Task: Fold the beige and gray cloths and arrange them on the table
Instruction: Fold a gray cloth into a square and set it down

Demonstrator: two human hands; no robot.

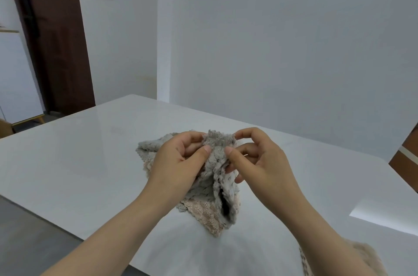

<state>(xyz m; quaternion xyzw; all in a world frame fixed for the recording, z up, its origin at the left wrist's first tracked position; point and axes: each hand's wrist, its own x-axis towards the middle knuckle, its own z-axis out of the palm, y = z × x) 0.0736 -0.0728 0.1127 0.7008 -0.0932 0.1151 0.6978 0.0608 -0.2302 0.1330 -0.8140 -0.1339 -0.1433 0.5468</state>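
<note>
Left hand (178,159) and right hand (262,162) hover over the middle of the white bench (86,162), each pinching between thumb and fingers the raised top edge of the gray cloth (211,187) (beige on its underside); a beige cloth (367,257) lies near right.

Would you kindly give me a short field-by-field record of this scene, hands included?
left hand: pinches the gray cloth at its top edge
right hand: pinches the same edge
gray cloth: bunched, beige showing at its lower end, which reaches the table
beige cloth: near edge, under the right forearm
table: white, glossy
</note>
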